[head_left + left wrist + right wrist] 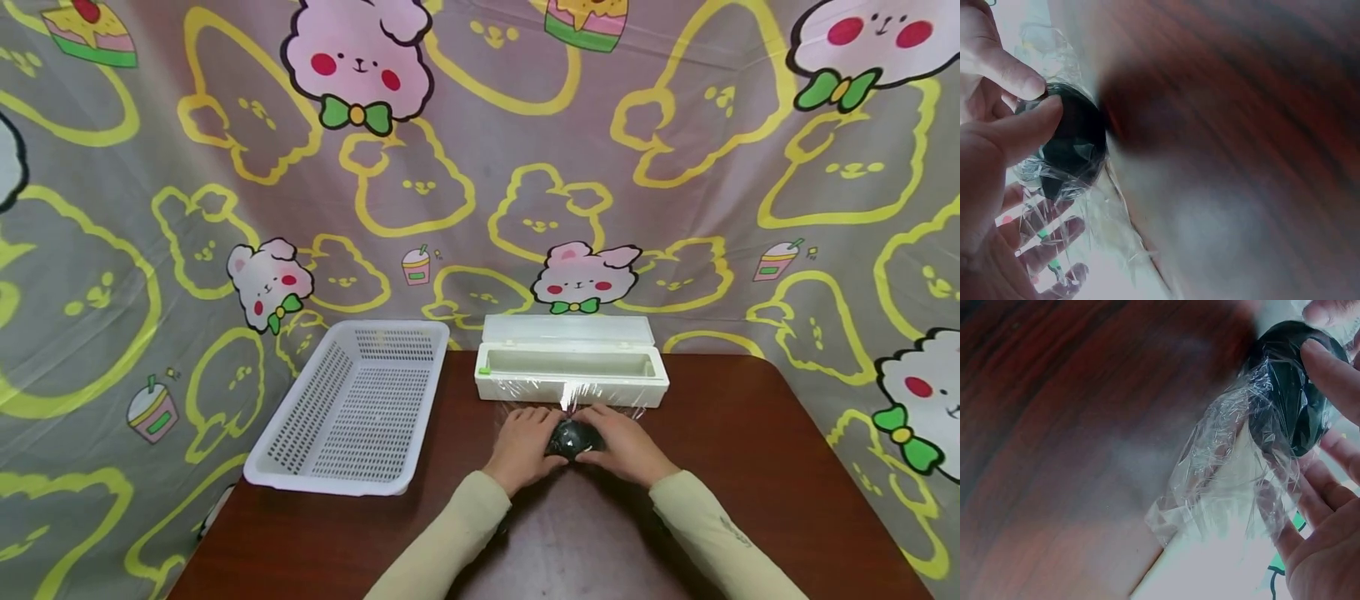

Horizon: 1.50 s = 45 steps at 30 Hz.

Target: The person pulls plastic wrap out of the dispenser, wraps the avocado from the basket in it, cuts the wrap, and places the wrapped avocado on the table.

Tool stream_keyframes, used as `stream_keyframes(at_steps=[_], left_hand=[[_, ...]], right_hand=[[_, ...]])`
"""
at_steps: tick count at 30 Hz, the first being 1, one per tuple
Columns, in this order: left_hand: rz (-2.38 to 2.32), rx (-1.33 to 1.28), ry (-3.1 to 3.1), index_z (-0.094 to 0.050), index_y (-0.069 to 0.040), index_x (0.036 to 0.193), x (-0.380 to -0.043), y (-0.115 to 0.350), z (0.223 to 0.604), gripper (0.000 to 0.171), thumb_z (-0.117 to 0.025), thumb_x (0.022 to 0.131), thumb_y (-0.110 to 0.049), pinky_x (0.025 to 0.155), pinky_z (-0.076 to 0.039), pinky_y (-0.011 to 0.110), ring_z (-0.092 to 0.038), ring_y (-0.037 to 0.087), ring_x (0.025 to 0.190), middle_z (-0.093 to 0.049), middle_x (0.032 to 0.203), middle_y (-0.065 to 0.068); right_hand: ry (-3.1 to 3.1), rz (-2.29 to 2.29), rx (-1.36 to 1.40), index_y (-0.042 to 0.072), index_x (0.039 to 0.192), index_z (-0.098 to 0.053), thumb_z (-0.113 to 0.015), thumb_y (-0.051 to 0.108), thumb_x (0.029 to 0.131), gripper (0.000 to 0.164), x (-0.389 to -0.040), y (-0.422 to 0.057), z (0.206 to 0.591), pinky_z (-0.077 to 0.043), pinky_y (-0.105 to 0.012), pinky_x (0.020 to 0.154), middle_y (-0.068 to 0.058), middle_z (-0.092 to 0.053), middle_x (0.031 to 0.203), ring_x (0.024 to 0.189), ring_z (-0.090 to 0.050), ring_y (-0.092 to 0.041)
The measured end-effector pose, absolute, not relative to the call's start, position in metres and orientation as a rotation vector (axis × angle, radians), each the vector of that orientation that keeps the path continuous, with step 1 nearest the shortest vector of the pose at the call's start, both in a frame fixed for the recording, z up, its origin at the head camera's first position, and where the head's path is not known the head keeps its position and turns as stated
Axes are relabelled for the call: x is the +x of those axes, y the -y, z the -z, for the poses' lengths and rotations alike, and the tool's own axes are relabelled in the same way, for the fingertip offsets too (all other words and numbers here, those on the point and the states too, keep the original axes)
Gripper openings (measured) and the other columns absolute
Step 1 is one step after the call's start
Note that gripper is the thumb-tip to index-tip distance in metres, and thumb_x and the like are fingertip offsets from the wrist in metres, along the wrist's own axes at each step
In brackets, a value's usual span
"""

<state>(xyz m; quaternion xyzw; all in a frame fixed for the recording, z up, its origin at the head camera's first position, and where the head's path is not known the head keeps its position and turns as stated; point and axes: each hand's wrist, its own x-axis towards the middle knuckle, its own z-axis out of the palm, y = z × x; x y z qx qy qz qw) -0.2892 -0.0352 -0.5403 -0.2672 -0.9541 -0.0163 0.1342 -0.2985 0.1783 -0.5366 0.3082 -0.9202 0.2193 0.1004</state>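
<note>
A dark green, nearly black rounded thing (pixel 574 439), its exact kind unclear, is between my two hands in front of the white box. Clear cling film (pixel 1210 450) lies about it, crumpled and trailing off its sides. My left hand (pixel 527 446) holds its left side, the thumb pressed on the dark surface (pixel 1079 134) and the fingers reaching past it amid the film. From the right, my right hand (pixel 626 446) holds it in the same way, thumb on top. Palms and fingertips are partly hidden in the head view.
A long white box (pixel 572 390) with its lid (pixel 567 329) raised stands just beyond my hands, a small green piece (pixel 484 371) on its rim. To the left is a white perforated basket (pixel 427 400). Patterned cloth (pixel 465 208) hangs behind the dark red-brown table (pixel 750 467).
</note>
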Motion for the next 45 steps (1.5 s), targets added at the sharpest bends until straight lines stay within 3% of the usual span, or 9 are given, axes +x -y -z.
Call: stream_keyframes(at_steps=[4, 9, 21, 27, 32, 45], left_hand=[[0.018, -0.765, 2.751, -0.058, -0.023, 0.140, -0.290, 0.037, 0.541, 0.064, -0.074, 0.089, -0.058, 0.108, -0.047, 0.036, -0.063, 0.015, 0.121, -0.068, 0.127, -0.005], [0.069, -0.787, 2.768, -0.058, -0.021, 0.141, -0.290, 0.040, 0.542, 0.061, -0.071, 0.092, -0.055, 0.109, -0.047, 0.036, -0.063, 0.017, 0.122, -0.068, 0.129, -0.003], [0.151, -0.769, 2.785, -0.054, -0.023, 0.140, -0.291, 0.040, 0.540, 0.067, -0.079, 0.087, -0.055, 0.110, -0.045, 0.038, -0.062, 0.017, 0.125, -0.069, 0.131, -0.003], [0.109, -0.782, 2.773, -0.056, -0.021, 0.141, -0.292, 0.039, 0.543, 0.061, -0.074, 0.091, -0.052, 0.108, -0.047, 0.039, -0.063, 0.018, 0.123, -0.070, 0.129, -0.001], [0.089, -0.792, 2.767, -0.054, -0.019, 0.144, -0.293, 0.039, 0.543, 0.062, -0.071, 0.094, -0.051, 0.108, -0.047, 0.038, -0.063, 0.019, 0.124, -0.068, 0.131, 0.000], [0.210, -0.792, 2.758, -0.053, -0.019, 0.148, -0.297, 0.039, 0.543, 0.067, -0.075, 0.092, -0.050, 0.108, -0.048, 0.041, -0.061, 0.022, 0.124, -0.063, 0.132, 0.002]], right_hand=[[2.715, -0.639, 0.911, 0.012, 0.128, -0.067, -0.093, 0.027, 0.076, 0.059, -0.298, -0.177, 0.534, -0.057, -0.049, 0.089, -0.006, -0.067, 0.117, 0.101, -0.069, -0.028], [2.732, -0.617, 0.892, 0.013, 0.127, -0.066, -0.097, 0.028, 0.070, 0.067, -0.298, -0.175, 0.534, -0.057, -0.051, 0.089, -0.009, -0.067, 0.121, 0.103, -0.070, -0.032], [2.702, -0.614, 0.908, 0.015, 0.125, -0.069, -0.095, 0.023, 0.072, 0.060, -0.303, -0.175, 0.537, -0.057, -0.049, 0.091, -0.006, -0.066, 0.119, 0.106, -0.068, -0.028], [2.635, -0.595, 0.960, 0.010, 0.126, -0.070, -0.097, 0.028, 0.070, 0.064, -0.305, -0.174, 0.539, -0.056, -0.048, 0.094, -0.008, -0.063, 0.121, 0.110, -0.065, -0.027], [2.611, -0.537, 0.985, 0.013, 0.129, -0.068, -0.098, 0.031, 0.068, 0.070, -0.309, -0.173, 0.537, -0.053, -0.052, 0.099, -0.006, -0.064, 0.123, 0.115, -0.062, -0.028], [2.680, -0.629, 0.913, 0.014, 0.117, -0.068, -0.099, 0.024, 0.066, 0.060, -0.314, -0.175, 0.533, -0.053, -0.049, 0.098, -0.002, -0.071, 0.113, 0.110, -0.066, -0.026]])
